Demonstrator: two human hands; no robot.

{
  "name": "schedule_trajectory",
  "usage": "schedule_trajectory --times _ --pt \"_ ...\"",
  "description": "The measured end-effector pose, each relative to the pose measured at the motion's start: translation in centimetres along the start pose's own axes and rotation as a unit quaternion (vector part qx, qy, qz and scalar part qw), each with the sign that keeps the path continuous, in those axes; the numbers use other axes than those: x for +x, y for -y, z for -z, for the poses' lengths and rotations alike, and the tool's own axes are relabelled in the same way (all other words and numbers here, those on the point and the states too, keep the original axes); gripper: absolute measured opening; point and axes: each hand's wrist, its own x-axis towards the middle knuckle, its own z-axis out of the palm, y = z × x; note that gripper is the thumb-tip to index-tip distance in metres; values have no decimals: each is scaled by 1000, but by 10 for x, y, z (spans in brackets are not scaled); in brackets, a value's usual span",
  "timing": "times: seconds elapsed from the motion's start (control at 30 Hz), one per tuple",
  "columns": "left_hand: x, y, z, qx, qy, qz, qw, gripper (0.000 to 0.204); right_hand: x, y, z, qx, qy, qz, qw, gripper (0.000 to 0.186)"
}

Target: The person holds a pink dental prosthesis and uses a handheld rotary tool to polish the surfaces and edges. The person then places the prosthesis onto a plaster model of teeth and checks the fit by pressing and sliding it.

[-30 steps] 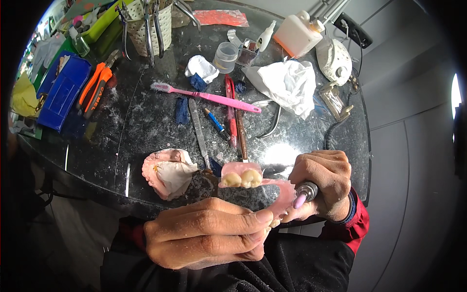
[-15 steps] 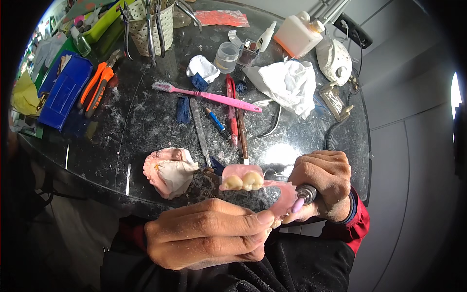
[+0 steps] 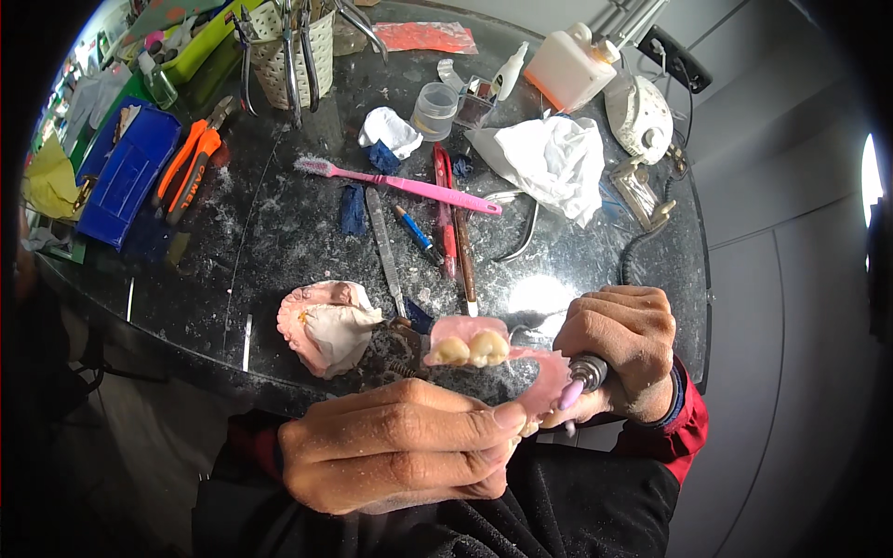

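A pink partial denture (image 3: 544, 383) with cream teeth and a thin wire clasp is pinched between the thumb and fingers of my left hand (image 3: 400, 446). My right hand (image 3: 619, 353) is wrapped round a rotary handpiece (image 3: 588, 370) with a metal collar. Its lilac grinding stone (image 3: 570, 394) sits against or very close to the denture's right edge; contact cannot be told. White dust coats both hands. Left of the denture, a pink and white plaster dental cast (image 3: 327, 327) lies on the dark table (image 3: 279, 251).
Beyond the hands lie a pink toothbrush (image 3: 409, 186), a metal file (image 3: 384, 251), a blue pencil (image 3: 419, 234) and a red pen (image 3: 445, 214). Orange-handled pliers (image 3: 191, 172) and a blue box (image 3: 128, 177) are left. A crumpled white cloth (image 3: 549, 163) and a plier basket (image 3: 296, 60) stand farther back.
The denture's toothed end has shifted very slightly right, and my right hand with the handpiece has edged right too. Both grips stay the same.
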Motion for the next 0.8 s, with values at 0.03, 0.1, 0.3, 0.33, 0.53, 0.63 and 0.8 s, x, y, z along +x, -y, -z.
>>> schedule_trajectory --times 0.03,0.1,0.3,0.33,0.53,0.63,0.8 --pt "0 -2 1 3 1 1 1000 27 0 1 0 -4 -2 7 1000 47" --pt "1 -4 1 18 10 2 1000 27 1 2 1 -7 -5 8 1000 47" --pt "-1 -4 1 -2 10 1 1000 28 0 2 1 -12 -4 10 1000 48" --pt "-1 -4 2 -1 10 1 1000 28 0 2 1 -12 -7 10 1000 48" --pt "-3 -1 1 10 11 -2 1000 29 -1 2 0 -36 5 21 999 49" --pt "-2 -1 3 33 29 -33 998 29 0 3 2 -21 -27 0 999 51" --pt "-2 -4 4 27 45 -23 998 31 1 4 5 -17 -18 -11 1000 52"
